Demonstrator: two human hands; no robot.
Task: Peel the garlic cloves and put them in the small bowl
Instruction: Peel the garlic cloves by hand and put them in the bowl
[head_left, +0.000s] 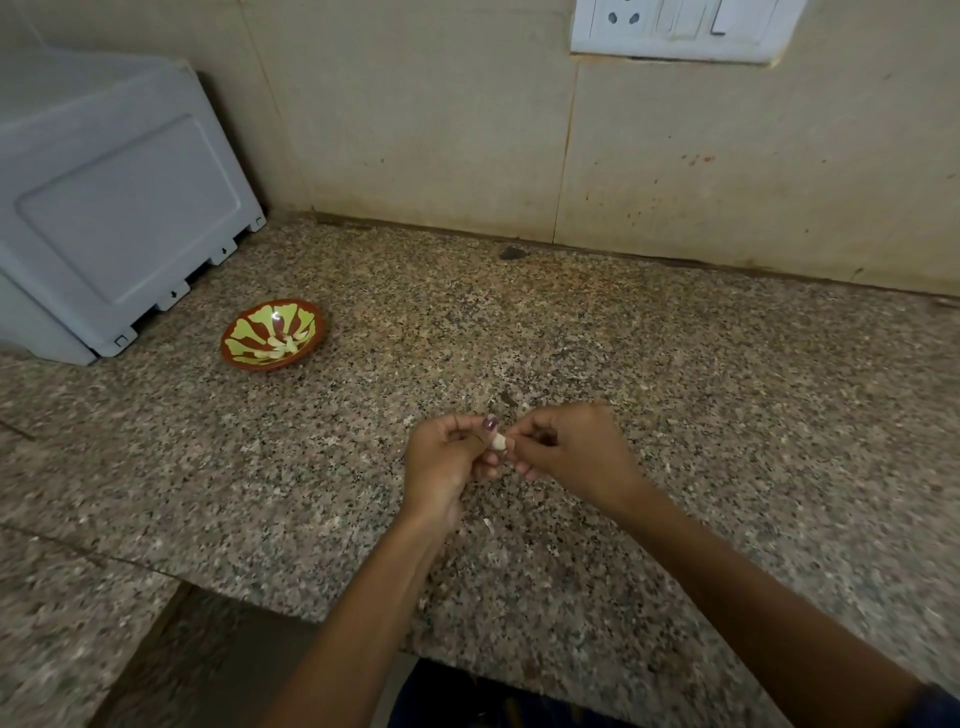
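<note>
Speckled granite worktop (675, 364) against beige wall. Garlic clove (498, 442) pinched between left hand (441, 462) and right hand (566, 452), both grips closed on it. Small bowl (236, 357) well left, holding peeled cloves (280, 347).

Most of the garlic clove (498, 442) is buried in the grip, only a pale end peeping out between the left hand (441, 457) and right hand (566, 452). Skin on or off there? Can't tell. Far left of the grip, the pieces in the small bowl (272, 333) blur together, uncountable. The white appliance (109, 208) and wall socket plate (675, 28) run off frame.
</note>
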